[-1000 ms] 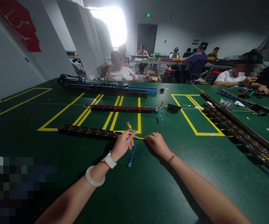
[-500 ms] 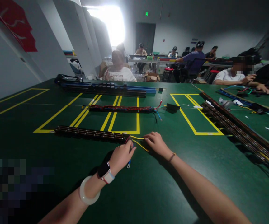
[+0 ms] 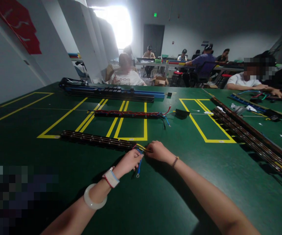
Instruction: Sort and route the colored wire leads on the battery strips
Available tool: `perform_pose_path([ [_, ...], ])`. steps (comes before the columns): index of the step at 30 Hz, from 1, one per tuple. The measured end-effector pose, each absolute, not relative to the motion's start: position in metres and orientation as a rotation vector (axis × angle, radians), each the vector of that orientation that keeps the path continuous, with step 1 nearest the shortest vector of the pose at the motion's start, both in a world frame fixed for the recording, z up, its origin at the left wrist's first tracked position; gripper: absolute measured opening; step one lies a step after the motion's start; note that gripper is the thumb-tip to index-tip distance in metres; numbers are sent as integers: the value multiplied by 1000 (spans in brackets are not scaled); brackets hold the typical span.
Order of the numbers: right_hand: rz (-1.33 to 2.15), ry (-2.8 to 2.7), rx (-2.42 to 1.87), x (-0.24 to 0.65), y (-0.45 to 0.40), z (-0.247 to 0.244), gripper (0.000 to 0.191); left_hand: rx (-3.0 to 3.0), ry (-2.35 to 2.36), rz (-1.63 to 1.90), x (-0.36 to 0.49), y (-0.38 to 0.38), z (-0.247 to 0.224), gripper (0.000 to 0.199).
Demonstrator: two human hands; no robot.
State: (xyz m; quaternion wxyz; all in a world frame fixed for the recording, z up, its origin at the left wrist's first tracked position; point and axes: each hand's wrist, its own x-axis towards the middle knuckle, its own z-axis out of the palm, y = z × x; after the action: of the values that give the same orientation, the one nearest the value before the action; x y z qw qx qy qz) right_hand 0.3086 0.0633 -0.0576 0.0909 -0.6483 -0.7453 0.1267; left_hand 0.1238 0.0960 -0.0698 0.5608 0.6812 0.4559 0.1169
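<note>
A long dark strip-shaped assembly (image 3: 97, 139) with thin bright lines along it lies on the green table. Wires come out of its right end. My left hand (image 3: 129, 160) is closed in a pinch on a blue wire (image 3: 139, 165), whose ring terminal (image 3: 137, 175) hangs below the fingers. Just right of it, my right hand (image 3: 159, 152) is closed around the yellow wires (image 3: 140, 146), close to the end of the strip. A thin red wire (image 3: 134, 147) shows by the left fingers. The tips of the yellow wires are hidden in my right hand.
Beyond lies a second strip (image 3: 128, 114) with red and blue wires, then a blue-and-black assembly (image 3: 116, 93). Longer dark strips (image 3: 248, 138) run along the right. Yellow tape (image 3: 146, 125) marks the table (image 3: 175, 202). Co-workers sit across and at the right.
My right hand has moved slightly left and closed around the yellow wires. My left hand has rotated, turning the watch face out of sight, and the blue wire shows more.
</note>
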Motion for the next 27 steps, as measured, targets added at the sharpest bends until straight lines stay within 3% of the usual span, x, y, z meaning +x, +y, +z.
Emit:
perform_pose_path([
  [8, 420, -2101, -2030, 303, 54, -38, 15, 1056, 936, 291, 136, 84, -48, 13],
  [18, 278, -2228, -2082, 278, 29, -22, 24, 797, 788, 485, 156, 82, -64, 6],
  [22, 239, -2224, -2118, 277, 28, -17, 25, 709, 585, 429, 150, 85, -59, 14],
  [27, 149, -2287, -2143, 266, 25, -23, 30, 492, 523, 441, 150, 87, -62, 9],
])
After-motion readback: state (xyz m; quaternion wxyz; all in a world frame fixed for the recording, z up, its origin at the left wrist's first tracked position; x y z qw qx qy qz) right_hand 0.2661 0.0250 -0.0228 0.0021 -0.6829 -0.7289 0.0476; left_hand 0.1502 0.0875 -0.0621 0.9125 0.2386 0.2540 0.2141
